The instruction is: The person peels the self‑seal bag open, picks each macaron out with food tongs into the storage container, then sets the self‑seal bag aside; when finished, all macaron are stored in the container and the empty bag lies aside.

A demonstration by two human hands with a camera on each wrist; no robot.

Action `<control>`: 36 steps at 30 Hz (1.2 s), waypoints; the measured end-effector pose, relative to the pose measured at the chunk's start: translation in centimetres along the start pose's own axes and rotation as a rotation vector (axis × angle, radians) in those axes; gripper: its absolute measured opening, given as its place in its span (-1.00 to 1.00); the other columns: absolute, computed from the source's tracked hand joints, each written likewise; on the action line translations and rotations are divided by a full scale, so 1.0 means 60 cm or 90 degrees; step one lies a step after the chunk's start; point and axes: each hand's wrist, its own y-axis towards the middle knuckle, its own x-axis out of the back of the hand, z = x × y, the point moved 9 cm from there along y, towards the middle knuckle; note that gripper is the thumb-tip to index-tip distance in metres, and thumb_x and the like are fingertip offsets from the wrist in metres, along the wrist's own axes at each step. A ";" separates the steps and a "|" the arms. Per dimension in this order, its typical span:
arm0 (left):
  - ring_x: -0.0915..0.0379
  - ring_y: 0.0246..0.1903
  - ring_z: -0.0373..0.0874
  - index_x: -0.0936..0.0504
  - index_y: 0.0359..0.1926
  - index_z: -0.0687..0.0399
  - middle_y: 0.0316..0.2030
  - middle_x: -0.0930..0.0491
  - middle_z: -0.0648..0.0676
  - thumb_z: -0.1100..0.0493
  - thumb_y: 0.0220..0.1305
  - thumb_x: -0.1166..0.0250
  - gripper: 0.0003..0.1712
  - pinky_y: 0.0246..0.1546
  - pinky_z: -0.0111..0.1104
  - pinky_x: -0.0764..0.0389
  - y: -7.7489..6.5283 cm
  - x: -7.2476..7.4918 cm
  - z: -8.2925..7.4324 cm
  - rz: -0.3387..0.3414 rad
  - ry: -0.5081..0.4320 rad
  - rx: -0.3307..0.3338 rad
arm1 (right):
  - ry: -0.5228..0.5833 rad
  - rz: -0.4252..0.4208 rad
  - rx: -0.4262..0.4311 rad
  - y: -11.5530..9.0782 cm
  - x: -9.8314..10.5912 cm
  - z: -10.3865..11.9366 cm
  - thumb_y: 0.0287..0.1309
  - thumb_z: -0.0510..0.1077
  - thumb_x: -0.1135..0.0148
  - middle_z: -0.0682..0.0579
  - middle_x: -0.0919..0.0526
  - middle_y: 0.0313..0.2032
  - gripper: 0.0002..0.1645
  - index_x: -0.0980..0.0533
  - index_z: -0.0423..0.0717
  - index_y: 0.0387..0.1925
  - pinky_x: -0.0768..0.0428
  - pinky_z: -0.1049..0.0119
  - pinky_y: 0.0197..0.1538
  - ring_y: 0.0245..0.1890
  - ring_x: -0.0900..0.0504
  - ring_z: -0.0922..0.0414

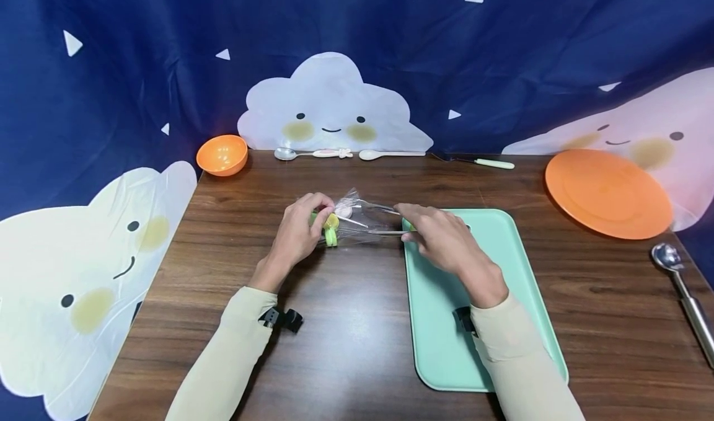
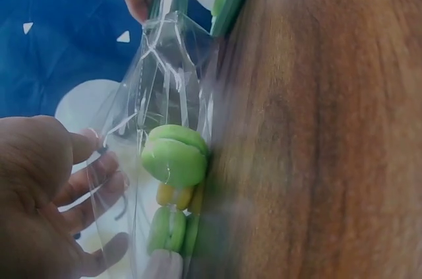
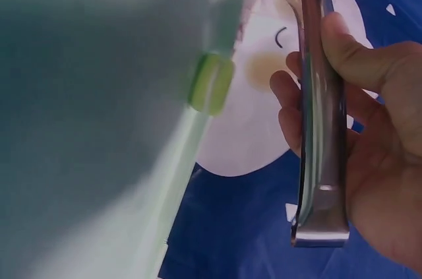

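My left hand (image 1: 294,232) pinches the edge of a clear plastic bag (image 2: 122,104) lying over the table. Inside the bag, the left wrist view shows a green macaron (image 2: 175,157), then something yellow (image 2: 175,196), another green macaron (image 2: 168,229) and a pale piece (image 2: 163,266). Metal tongs (image 3: 323,127) are gripped by my right hand (image 1: 443,238), thumb on one side and fingers on the other. Their arms reach left into the bag; the exact tips are hard to make out. A green macaron (image 3: 212,84) sits at the tray's edge, near my right hand.
Beneath my right arm lies a mint-green tray (image 1: 446,346). An orange bowl (image 1: 222,155) stands back left, an orange plate (image 1: 608,191) back right. A metal-and-pink spoon (image 1: 286,154), white spoon (image 1: 390,155) and green-handled fork (image 1: 493,163) line the back; a scoop (image 1: 688,306) lies right.
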 end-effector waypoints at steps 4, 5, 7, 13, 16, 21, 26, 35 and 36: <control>-0.67 -0.02 0.05 -0.72 -0.07 0.13 -0.09 -0.74 0.12 0.15 0.59 -0.26 -0.84 0.15 -0.01 -0.65 -0.002 -0.001 0.003 0.002 0.003 0.004 | 0.009 0.017 -0.001 0.000 -0.002 0.004 0.48 -0.15 -0.35 -0.18 -0.68 0.33 -0.39 -0.48 -0.17 0.46 -0.71 -0.09 -0.08 -0.01 -0.81 -0.15; -0.67 -0.02 0.05 -0.72 -0.07 0.13 -0.10 -0.74 0.12 0.15 0.59 -0.26 -0.83 0.14 -0.01 -0.65 -0.002 -0.001 0.004 0.002 0.003 0.005 | 0.012 0.024 0.002 0.000 0.000 0.007 0.49 -0.15 -0.33 -0.18 -0.73 0.25 -0.44 -0.51 -0.18 0.42 -0.70 -0.08 -0.08 -0.05 -0.80 -0.13; -0.67 -0.03 0.04 -0.72 -0.07 0.11 -0.10 -0.73 0.11 0.13 0.60 -0.24 -0.82 0.13 -0.02 -0.65 -0.002 -0.001 0.006 0.000 0.004 0.007 | 0.012 0.033 0.015 -0.002 0.008 0.014 0.50 -0.16 -0.31 -0.13 -0.79 0.08 -0.60 -0.57 -0.17 0.27 -0.69 -0.10 -0.06 -0.09 -0.80 -0.10; -0.67 -0.03 0.03 -0.72 -0.08 0.12 -0.11 -0.74 0.10 0.13 0.60 -0.25 -0.82 0.12 -0.02 -0.65 -0.002 0.001 0.006 -0.006 0.003 0.000 | -0.019 0.019 0.049 -0.006 0.017 0.019 0.48 -0.16 -0.33 -0.11 -0.76 0.07 -0.62 -0.56 -0.20 0.22 -0.70 -0.11 -0.09 -0.13 -0.78 -0.10; -0.68 -0.05 0.04 -0.71 -0.10 0.12 -0.11 -0.74 0.11 0.15 0.58 -0.27 -0.85 0.12 -0.02 -0.66 -0.002 0.000 0.005 -0.005 0.002 -0.006 | -0.049 0.000 0.048 -0.001 0.005 0.015 0.51 -0.13 -0.32 -0.18 -0.69 0.26 -0.46 -0.48 -0.24 0.39 -0.73 -0.15 -0.07 -0.02 -0.79 -0.18; -0.69 -0.05 0.03 -0.71 -0.10 0.11 -0.11 -0.75 0.12 0.18 0.57 -0.28 -0.88 0.12 -0.03 -0.66 -0.002 -0.002 0.006 -0.012 0.002 -0.013 | -0.077 -0.001 0.040 0.007 -0.015 0.018 0.54 -0.11 -0.27 -0.18 -0.68 0.30 -0.45 -0.48 -0.23 0.43 -0.73 -0.15 -0.14 -0.01 -0.79 -0.21; -0.68 -0.05 0.03 -0.72 -0.11 0.12 -0.13 -0.74 0.12 0.18 0.56 -0.29 -0.88 0.11 -0.03 -0.64 -0.001 0.001 0.009 -0.030 0.008 -0.011 | -0.060 0.022 0.021 0.001 -0.004 0.019 0.52 -0.20 -0.26 -0.06 -0.77 -0.15 -0.83 -0.59 -0.12 0.06 -0.61 -0.04 -0.36 -0.35 -0.73 -0.10; -0.67 0.05 0.07 -0.71 -0.09 0.14 -0.03 -0.72 0.14 0.19 0.57 -0.28 -0.87 0.20 0.01 -0.64 -0.001 -0.003 0.010 -0.004 -0.006 -0.004 | -0.038 0.019 0.009 0.000 -0.002 0.011 0.52 -0.18 -0.28 -0.07 -0.75 0.15 -0.64 -0.56 -0.15 0.26 -0.63 -0.05 -0.27 -0.27 -0.71 -0.08; -0.66 0.06 0.07 -0.71 -0.08 0.14 -0.02 -0.72 0.14 0.19 0.57 -0.28 -0.87 0.22 0.00 -0.63 -0.002 -0.005 0.010 0.002 -0.006 -0.002 | -0.041 0.021 0.007 0.002 -0.008 0.010 0.52 -0.18 -0.28 -0.09 -0.72 0.23 -0.55 -0.52 -0.17 0.35 -0.65 -0.06 -0.25 -0.23 -0.74 -0.10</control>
